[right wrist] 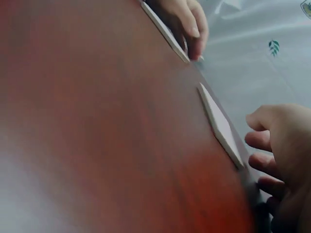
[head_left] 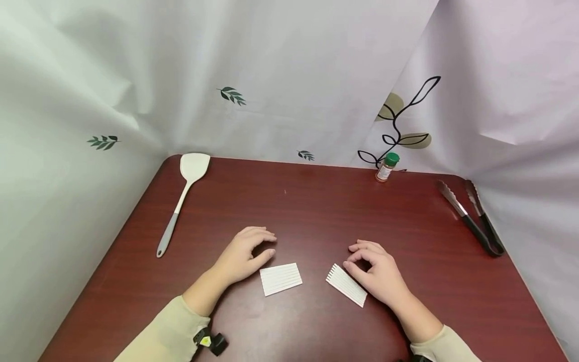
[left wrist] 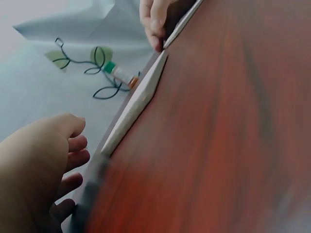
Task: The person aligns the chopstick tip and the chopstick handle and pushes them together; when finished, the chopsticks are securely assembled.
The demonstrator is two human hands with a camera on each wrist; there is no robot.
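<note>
Two flat groups of thin white sticks, laid side by side, lie on the dark red table. The left group of white sticks (head_left: 281,279) is just below and right of my left hand (head_left: 244,255), whose fingers are loosely bent and hold nothing. Beside the right group of white sticks (head_left: 346,285) is my right hand (head_left: 379,271), its thumb close to the near-edge sticks and its fingers relaxed. In the left wrist view, the left group (left wrist: 138,102) appears edge-on as a low white strip. The right wrist view shows the right group (right wrist: 219,124) similarly thin.
A white spatula (head_left: 194,168) with a grey handle lies at the table's left. At the back stands a small green-capped spice jar (head_left: 385,170). Metal tongs (head_left: 475,226) with black handles lie along the right edge. A white patterned curtain (head_left: 271,75) surrounds the table (head_left: 307,211).
</note>
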